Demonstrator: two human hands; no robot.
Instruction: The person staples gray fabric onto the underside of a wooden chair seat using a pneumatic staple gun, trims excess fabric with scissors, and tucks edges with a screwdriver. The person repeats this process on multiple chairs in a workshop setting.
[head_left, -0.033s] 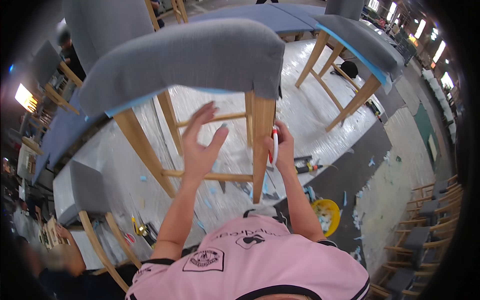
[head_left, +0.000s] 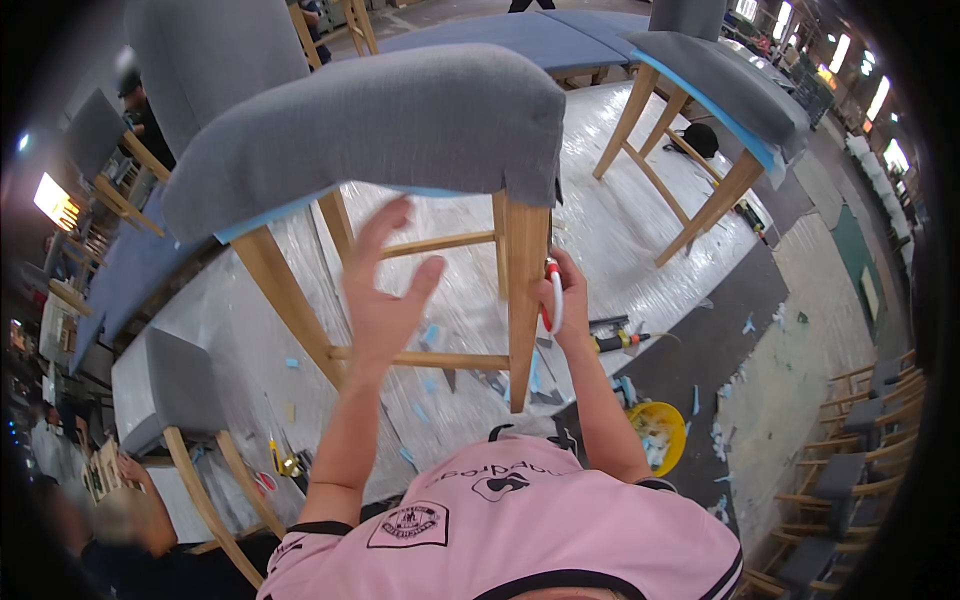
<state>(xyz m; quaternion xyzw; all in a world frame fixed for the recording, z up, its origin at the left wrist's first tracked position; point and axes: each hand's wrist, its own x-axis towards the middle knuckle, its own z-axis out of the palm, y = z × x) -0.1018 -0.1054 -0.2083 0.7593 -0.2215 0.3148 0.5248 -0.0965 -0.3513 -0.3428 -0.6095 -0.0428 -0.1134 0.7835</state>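
Note:
A grey upholstered chair (head_left: 370,125) with pale wooden legs stands in front of me, light blue lining showing along the seat's lower edge. My left hand (head_left: 385,275) is open below that edge, fingers apart and slightly blurred, with nothing in it. Beside the near right leg (head_left: 527,290), my right hand (head_left: 568,300) is closed on scissors (head_left: 556,297) with red and white handles. Their blades are mostly hidden behind the leg, close under the seat corner.
The chair stands on a film-covered table (head_left: 240,320) with blue scraps. A yellow-and-black tool (head_left: 620,342) lies by my right forearm; a yellow bucket (head_left: 676,440) is below. Another grey chair (head_left: 720,90) stands at right, one more (head_left: 165,385) at left. A person (head_left: 130,510) works at lower left.
My left hand has shifted a little left, away from the near right leg. My right hand stays beside the leg with the scissors.

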